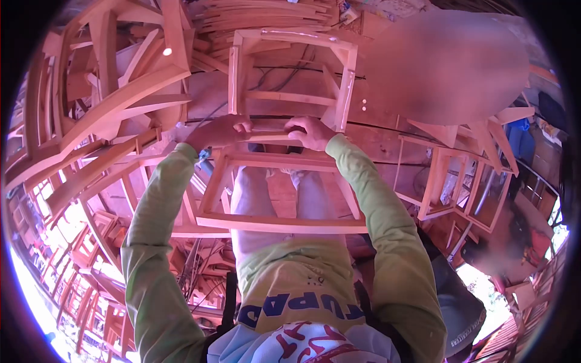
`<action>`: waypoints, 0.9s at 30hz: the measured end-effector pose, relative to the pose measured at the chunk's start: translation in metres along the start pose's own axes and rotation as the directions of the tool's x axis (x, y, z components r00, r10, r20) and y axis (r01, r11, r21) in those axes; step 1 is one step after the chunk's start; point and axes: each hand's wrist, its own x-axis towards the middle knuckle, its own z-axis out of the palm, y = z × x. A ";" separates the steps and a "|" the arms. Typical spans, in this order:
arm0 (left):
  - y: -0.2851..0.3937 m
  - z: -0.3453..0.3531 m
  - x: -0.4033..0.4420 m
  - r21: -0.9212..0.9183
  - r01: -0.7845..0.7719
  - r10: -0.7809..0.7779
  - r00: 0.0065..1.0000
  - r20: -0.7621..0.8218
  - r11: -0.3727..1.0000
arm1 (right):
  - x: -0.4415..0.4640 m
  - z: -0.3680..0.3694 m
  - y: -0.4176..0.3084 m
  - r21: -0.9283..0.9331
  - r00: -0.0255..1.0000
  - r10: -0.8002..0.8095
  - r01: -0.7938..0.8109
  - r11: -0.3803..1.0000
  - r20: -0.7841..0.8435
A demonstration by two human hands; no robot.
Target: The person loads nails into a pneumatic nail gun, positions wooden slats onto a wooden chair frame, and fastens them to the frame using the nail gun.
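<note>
My left hand (221,132) has its fingers curled at the left end of a wooden rail (269,137). Opposite it, my right hand (310,133) is closed around the right end of the same rail. Beyond my hands stands a wooden frame (290,97) with pale strips along its edges. Between my arms and over my legs lies another wooden frame (281,224), its front bar close to my waist. The undersides of my fingers are hidden.
Stacked curved wooden parts (109,103) rise at the left. Thin wood strips (266,18) lie at the far side. More chair frames (445,181) stand at the right, near a blurred area. A black bag (454,302) is by my right elbow.
</note>
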 end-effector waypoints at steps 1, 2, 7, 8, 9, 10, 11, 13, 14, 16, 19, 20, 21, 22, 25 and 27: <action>-0.015 0.008 0.012 0.094 -0.007 0.006 1.000 0.002 0.996 | 0.002 0.010 0.013 -0.001 0.997 0.069 -0.069 0.998 -0.017; -0.029 0.013 0.027 0.192 -0.015 0.017 1.000 -0.009 0.981 | 0.006 0.014 0.020 0.013 0.982 0.190 -0.190 0.982 0.024; -0.059 0.007 0.092 0.399 0.007 -0.011 1.000 0.010 0.917 | 0.030 0.052 0.095 -0.097 0.990 0.034 -0.047 0.994 -0.137; -0.074 0.010 0.099 0.390 -0.019 0.020 1.000 0.000 0.921 | 0.033 0.058 0.102 -0.094 0.990 0.048 -0.061 0.994 -0.134; -0.089 0.010 0.108 0.381 -0.047 0.057 0.998 -0.016 0.923 | 0.039 0.059 0.110 -0.098 0.989 0.058 -0.071 0.993 -0.133; -0.093 0.008 0.117 0.369 -0.077 0.095 0.995 -0.031 0.926 | 0.043 0.062 0.118 -0.103 0.989 0.071 -0.085 0.991 -0.130; -0.091 0.005 0.125 0.377 -0.055 0.047 0.998 0.031 0.925 | 0.045 0.067 0.125 -0.134 0.986 0.092 -0.111 0.985 -0.139; -0.098 0.002 0.141 0.273 0.047 -0.073 0.994 0.087 0.961 | 0.048 0.076 0.139 -0.136 0.981 0.092 -0.116 0.984 -0.171; -0.110 0.003 0.148 0.223 0.107 -0.137 0.983 0.122 0.969 | 0.049 0.081 0.149 -0.131 0.979 0.090 -0.116 0.985 -0.185; -0.149 0.014 0.171 0.401 -0.025 -0.027 0.992 0.124 0.916 | 0.053 0.091 0.174 -0.133 0.984 0.125 -0.142 0.981 -0.127; -0.166 0.023 0.182 0.468 -0.032 -0.022 0.994 0.109 0.883 | 0.057 0.111 0.198 0.172 0.968 0.188 -0.159 0.972 -0.167; -0.134 0.010 0.181 0.472 0.134 -0.259 0.942 0.212 0.871 | 0.055 0.123 0.208 0.082 0.953 0.204 -0.190 0.978 -0.224; -0.141 0.016 0.179 0.419 0.062 -0.157 0.968 0.196 0.906 | 0.064 0.094 0.169 -0.188 0.969 0.034 -0.082 0.979 -0.245; -0.147 0.014 0.179 0.370 -0.025 -0.037 0.986 0.161 0.929 | 0.065 0.092 0.177 -0.200 0.975 0.011 -0.057 0.978 -0.221; -0.158 0.023 0.192 0.425 -0.110 0.029 0.981 0.192 0.898 | 0.060 0.097 0.186 -0.154 0.971 0.195 -0.215 0.964 -0.139; -0.163 0.029 0.199 0.364 -0.077 -0.012 0.971 0.237 0.928 | 0.050 0.102 0.197 -0.170 0.972 0.202 -0.221 0.960 -0.122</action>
